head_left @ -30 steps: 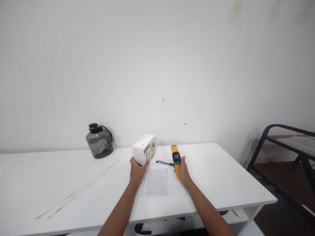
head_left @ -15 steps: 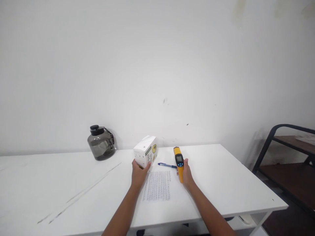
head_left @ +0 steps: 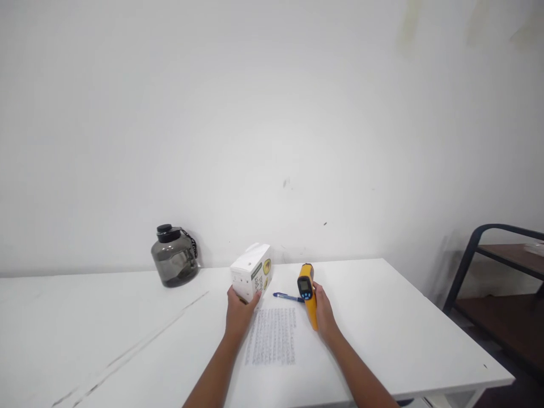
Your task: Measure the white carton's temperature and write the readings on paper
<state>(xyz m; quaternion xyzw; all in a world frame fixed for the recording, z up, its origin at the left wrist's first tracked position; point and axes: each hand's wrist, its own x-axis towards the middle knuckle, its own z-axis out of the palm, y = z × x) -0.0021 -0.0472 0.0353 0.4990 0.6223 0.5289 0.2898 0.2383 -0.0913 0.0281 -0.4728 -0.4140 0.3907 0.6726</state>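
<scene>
My left hand (head_left: 240, 314) is closed around the near end of a white cardboard box (head_left: 246, 272) with avocado pictures and dark lettering on its right side. My right hand (head_left: 325, 313) grips the handle of a yellow and black infrared thermometer (head_left: 306, 286). Its small grey screen and blue buttons face me. Between the hands, a blue pen (head_left: 287, 297) lies on the table, its right end close to the thermometer. A sheet of paper (head_left: 274, 337) covered in handwritten lines lies nearer to me, below the box and the pen.
A dark translucent water jug (head_left: 175, 258) with a black cap and strap stands at the back left, near the white wall (head_left: 272, 124). The white table (head_left: 403, 328) ends on the right, with a black-framed shelf rack (head_left: 471, 255) beyond it.
The thermometer has tilted in my right hand, its front end now pointing more away from me. My left hand stays on the box. The whole view has shifted slightly, with the table sitting lower.
</scene>
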